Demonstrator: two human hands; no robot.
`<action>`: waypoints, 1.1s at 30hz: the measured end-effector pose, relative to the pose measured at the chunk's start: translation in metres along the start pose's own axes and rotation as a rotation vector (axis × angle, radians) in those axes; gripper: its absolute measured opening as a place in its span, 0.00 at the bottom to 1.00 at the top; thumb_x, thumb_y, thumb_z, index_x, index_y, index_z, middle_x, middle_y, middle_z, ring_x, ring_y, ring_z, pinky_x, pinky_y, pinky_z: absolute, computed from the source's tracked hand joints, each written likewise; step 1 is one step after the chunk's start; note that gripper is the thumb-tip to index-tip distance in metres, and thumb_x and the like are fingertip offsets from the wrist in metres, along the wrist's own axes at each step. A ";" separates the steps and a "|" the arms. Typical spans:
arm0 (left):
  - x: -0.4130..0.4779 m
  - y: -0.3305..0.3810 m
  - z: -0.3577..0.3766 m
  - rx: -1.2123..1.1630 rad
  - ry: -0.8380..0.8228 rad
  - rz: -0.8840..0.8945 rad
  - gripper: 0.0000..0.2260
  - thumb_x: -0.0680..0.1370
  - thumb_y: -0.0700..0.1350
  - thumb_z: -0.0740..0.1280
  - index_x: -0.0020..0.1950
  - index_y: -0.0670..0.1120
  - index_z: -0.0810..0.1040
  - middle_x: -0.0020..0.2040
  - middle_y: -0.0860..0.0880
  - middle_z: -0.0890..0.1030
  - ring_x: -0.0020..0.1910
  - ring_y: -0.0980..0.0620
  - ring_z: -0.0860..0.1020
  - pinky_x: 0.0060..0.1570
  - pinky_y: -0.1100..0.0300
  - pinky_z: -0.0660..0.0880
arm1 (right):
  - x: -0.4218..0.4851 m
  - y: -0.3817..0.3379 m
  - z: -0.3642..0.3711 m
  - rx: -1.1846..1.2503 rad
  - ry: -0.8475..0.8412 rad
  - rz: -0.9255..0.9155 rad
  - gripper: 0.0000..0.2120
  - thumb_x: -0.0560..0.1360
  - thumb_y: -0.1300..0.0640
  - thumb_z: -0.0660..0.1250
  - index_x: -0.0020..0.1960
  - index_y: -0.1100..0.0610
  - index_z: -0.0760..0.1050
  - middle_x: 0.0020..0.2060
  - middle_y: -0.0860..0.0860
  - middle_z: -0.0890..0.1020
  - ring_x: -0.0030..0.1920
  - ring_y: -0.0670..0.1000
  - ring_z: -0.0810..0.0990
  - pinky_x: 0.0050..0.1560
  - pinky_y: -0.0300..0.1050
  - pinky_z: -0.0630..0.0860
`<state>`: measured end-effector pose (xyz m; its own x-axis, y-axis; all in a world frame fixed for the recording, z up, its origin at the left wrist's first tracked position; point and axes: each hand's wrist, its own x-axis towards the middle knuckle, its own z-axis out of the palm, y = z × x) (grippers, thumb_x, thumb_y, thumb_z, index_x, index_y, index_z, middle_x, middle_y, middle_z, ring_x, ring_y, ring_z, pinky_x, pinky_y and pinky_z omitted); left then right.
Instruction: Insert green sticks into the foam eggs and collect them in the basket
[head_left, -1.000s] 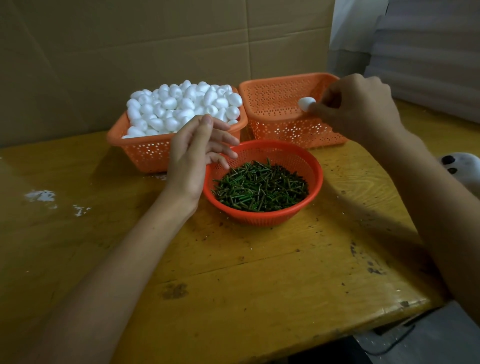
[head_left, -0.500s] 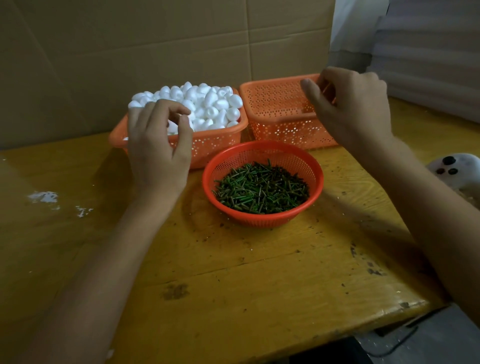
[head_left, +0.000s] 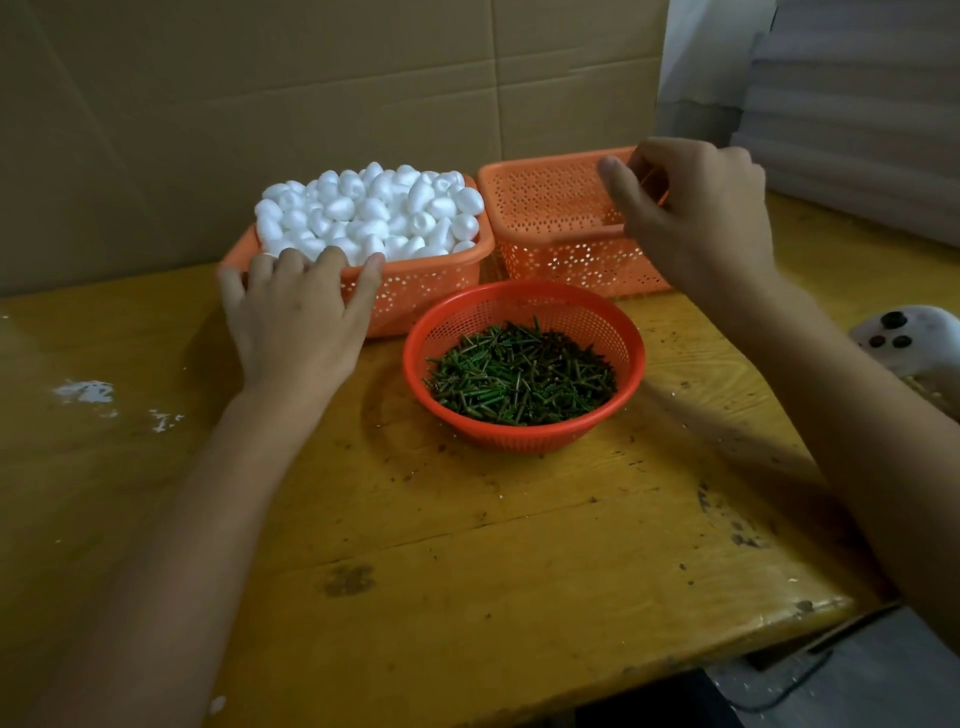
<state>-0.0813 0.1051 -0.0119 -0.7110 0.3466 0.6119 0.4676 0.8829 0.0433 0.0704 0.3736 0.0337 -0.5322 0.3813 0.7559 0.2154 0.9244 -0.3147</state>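
Several white foam eggs (head_left: 374, 208) are heaped in an orange rectangular basket (head_left: 421, 296) at the back left. My left hand (head_left: 296, 322) reaches over that basket's front rim, with spread fingertips touching the front eggs. A round red basket (head_left: 519, 434) in front holds several short green sticks (head_left: 519, 374). My right hand (head_left: 696, 218) hovers over a second orange rectangular basket (head_left: 550, 223) at the back right, fingers loosely curled with no egg visible in them. That basket's visible inside shows no eggs; my hand hides part of it.
All three baskets stand on a worn yellow wooden table (head_left: 467, 545), whose front right corner is near. A cardboard wall (head_left: 311, 104) rises right behind the baskets. A white object with dark buttons (head_left: 909, 332) lies at the right edge. White foam crumbs (head_left: 83, 389) dot the left side.
My right hand held a white egg over the right basket a second ago and now shows none. My left hand moved from the red basket's rim left to the egg basket's front.
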 end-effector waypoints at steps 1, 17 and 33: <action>0.001 -0.001 -0.001 -0.022 0.008 -0.007 0.29 0.87 0.63 0.51 0.57 0.44 0.83 0.53 0.39 0.84 0.59 0.36 0.77 0.67 0.40 0.65 | 0.000 0.000 0.000 0.011 -0.003 0.000 0.26 0.82 0.36 0.57 0.45 0.55 0.81 0.35 0.52 0.82 0.37 0.54 0.81 0.42 0.55 0.78; 0.007 -0.004 0.007 -0.174 0.092 -0.007 0.24 0.87 0.57 0.56 0.55 0.43 0.86 0.63 0.44 0.83 0.62 0.43 0.79 0.67 0.45 0.66 | 0.001 0.003 -0.002 0.073 -0.036 0.014 0.28 0.83 0.36 0.56 0.45 0.57 0.81 0.35 0.55 0.84 0.36 0.57 0.83 0.45 0.60 0.80; -0.001 0.009 -0.013 -0.580 0.537 0.187 0.04 0.79 0.39 0.72 0.46 0.40 0.86 0.56 0.46 0.87 0.56 0.50 0.85 0.56 0.53 0.80 | -0.011 -0.020 0.001 0.247 -0.614 -0.470 0.13 0.82 0.45 0.66 0.49 0.53 0.82 0.40 0.46 0.84 0.41 0.46 0.83 0.45 0.52 0.79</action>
<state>-0.0697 0.1087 -0.0018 -0.3141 0.1423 0.9387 0.8559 0.4702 0.2151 0.0711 0.3507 0.0313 -0.8920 -0.1835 0.4131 -0.2914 0.9321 -0.2150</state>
